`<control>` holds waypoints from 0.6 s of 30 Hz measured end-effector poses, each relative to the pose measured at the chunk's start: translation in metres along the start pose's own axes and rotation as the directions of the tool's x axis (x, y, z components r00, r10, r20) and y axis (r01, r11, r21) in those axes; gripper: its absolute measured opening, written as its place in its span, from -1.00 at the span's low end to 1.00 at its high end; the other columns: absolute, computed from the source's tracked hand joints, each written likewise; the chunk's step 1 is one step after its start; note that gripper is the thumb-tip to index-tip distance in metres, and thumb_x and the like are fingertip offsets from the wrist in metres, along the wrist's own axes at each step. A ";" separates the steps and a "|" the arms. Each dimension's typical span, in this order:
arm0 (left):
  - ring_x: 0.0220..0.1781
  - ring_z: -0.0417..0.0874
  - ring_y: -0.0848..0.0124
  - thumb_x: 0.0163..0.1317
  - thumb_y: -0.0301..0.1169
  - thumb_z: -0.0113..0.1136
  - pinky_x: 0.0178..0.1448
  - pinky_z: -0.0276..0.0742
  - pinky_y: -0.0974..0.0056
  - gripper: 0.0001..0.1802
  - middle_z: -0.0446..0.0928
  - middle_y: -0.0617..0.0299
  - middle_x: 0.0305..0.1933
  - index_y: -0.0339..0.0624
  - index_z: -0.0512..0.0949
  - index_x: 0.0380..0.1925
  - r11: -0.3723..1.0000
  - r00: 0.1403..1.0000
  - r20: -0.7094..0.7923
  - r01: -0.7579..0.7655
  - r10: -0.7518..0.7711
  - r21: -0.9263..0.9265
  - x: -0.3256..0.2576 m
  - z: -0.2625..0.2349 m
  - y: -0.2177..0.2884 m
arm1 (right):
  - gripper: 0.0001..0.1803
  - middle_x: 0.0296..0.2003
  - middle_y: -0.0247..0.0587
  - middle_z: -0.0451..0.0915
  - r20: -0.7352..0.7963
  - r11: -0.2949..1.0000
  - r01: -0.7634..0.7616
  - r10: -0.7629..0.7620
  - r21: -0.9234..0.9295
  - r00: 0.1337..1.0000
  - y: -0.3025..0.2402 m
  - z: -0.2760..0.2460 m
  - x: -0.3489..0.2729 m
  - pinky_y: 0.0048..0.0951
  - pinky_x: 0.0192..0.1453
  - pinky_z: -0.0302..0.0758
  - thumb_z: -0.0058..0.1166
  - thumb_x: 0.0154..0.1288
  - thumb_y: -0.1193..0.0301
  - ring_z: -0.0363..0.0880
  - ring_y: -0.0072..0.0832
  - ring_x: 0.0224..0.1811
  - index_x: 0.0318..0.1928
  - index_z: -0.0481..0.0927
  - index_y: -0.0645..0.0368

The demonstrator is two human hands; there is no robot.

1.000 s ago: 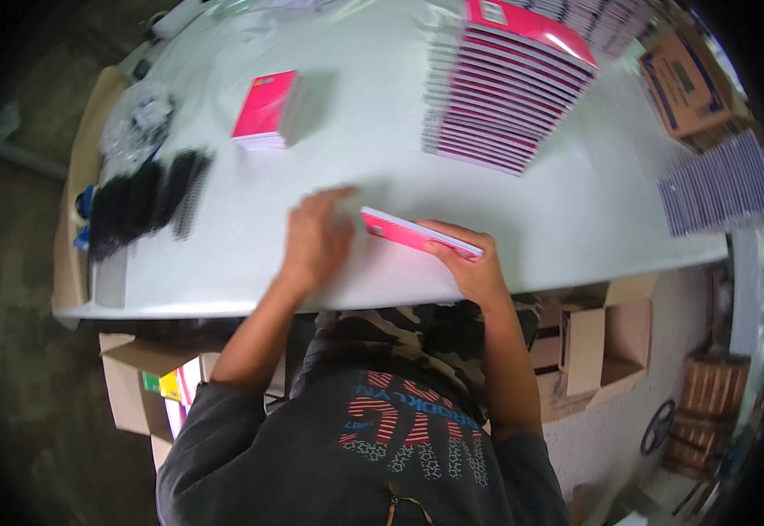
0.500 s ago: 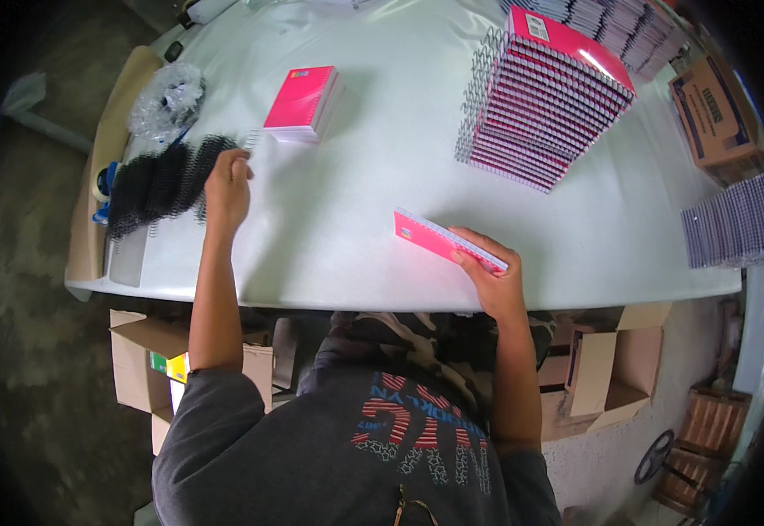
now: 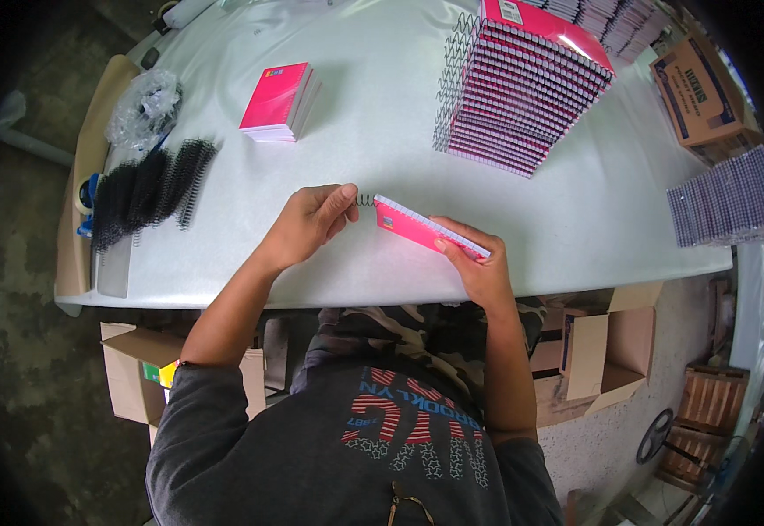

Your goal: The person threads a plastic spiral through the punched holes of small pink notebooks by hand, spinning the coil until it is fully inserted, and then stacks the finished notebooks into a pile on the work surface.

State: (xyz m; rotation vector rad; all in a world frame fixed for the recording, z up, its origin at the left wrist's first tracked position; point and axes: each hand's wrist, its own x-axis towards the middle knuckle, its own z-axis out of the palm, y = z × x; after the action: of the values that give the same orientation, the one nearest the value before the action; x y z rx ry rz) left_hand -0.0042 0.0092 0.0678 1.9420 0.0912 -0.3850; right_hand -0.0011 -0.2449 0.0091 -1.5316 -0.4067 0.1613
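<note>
A pink notebook is tilted on its side above the table's front half, its holed edge upward. My right hand grips its right end, thumb on the pink cover and fingers behind. From the left, my left hand pinches a dark spiral wire coil. The coil's free end is at the notebook's upper left corner; whether it has entered the holes I cannot tell. Most of the coil is hidden by the left fingers. A bunch of loose black coils lies to the left.
A short pile of pink notebooks rests at the back middle. A tall stack of coil-bound notebooks stands back right, near a closed cardboard box and more stacked books. A clear plastic bag and tape dispenser sit far left.
My left hand has come rightward from the loose coils, bringing one coil to the notebook's corner. The notebook and right hand have shifted slightly left in view, along with the whole scene.
</note>
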 end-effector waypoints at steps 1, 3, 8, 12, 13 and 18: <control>-0.62 0.26 0.59 0.38 0.02 -0.12 -0.52 0.17 0.47 -0.46 0.28 0.35 -0.69 -0.25 0.47 -0.50 1.000 1.000 0.001 -0.001 0.001 -0.001 0.002 0.000 0.001 | -0.69 -0.14 -0.15 0.64 0.012 1.000 0.013 -0.013 -0.002 1.000 0.000 0.000 0.000 -0.55 0.01 0.45 0.03 0.20 0.65 0.54 -0.58 -0.15 -0.01 0.58 0.28; -0.70 0.25 0.57 0.38 0.06 -0.17 -0.58 0.14 0.46 -0.42 0.26 0.33 -0.76 -0.24 0.47 -0.53 0.985 0.997 0.030 0.078 -0.074 -0.155 0.007 -0.001 0.004 | -0.68 -0.14 -0.15 0.64 0.021 0.999 0.030 -0.029 -0.020 0.999 -0.001 -0.001 0.000 -0.55 0.01 0.45 0.03 0.20 0.65 0.55 -0.57 -0.14 -0.01 0.58 0.28; -0.59 0.37 0.57 0.31 -0.12 0.07 -0.51 0.27 0.46 -0.64 0.39 0.32 -0.61 -0.23 0.50 -0.40 0.925 0.958 0.271 0.187 -0.097 -0.331 0.015 -0.016 0.015 | -0.68 -0.14 -0.14 0.65 0.018 0.996 0.072 -0.071 -0.045 0.997 -0.001 0.000 0.000 -0.55 0.00 0.45 0.03 0.19 0.65 0.57 -0.55 -0.15 -0.02 0.58 0.28; -0.39 0.47 0.43 0.13 -0.43 0.28 -0.27 0.36 0.40 -0.69 0.48 0.32 -0.40 -0.17 0.49 -0.11 0.907 0.909 0.104 -0.412 0.403 0.091 0.019 -0.019 0.015 | -0.69 -0.15 -0.14 0.65 -0.002 0.999 0.019 -0.019 -0.025 1.000 -0.003 0.002 0.000 -0.55 -0.01 0.45 0.03 0.21 0.63 0.55 -0.58 -0.16 -0.01 0.58 0.29; -0.32 0.50 0.36 0.11 -0.44 0.28 -0.16 0.39 0.34 -0.62 0.50 0.31 -0.39 -0.16 0.48 -0.05 0.667 0.764 0.120 -0.619 0.634 0.415 0.018 -0.017 0.021 | -0.70 -0.15 -0.14 0.65 -0.019 1.000 0.005 -0.005 -0.015 1.000 -0.002 0.002 0.000 -0.55 -0.01 0.45 0.04 0.22 0.62 0.55 -0.58 -0.16 -0.01 0.57 0.29; -0.08 0.50 0.20 0.08 -0.37 0.27 -0.01 0.35 0.21 -0.64 0.53 0.15 -0.07 -0.13 0.53 -0.08 0.473 0.852 0.346 -0.510 0.394 0.718 0.009 -0.015 0.046 | -0.70 -0.16 -0.14 0.65 -0.012 0.999 -0.034 0.034 0.006 0.999 -0.002 0.001 -0.002 -0.55 -0.01 0.45 0.05 0.23 0.59 0.54 -0.59 -0.16 0.00 0.57 0.30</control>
State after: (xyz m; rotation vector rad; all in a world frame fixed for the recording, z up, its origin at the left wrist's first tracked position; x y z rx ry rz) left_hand 0.0185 0.0031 0.1113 2.7010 -0.8355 -0.1875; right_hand -0.0036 -0.2443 0.0111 -1.5338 -0.3704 0.1800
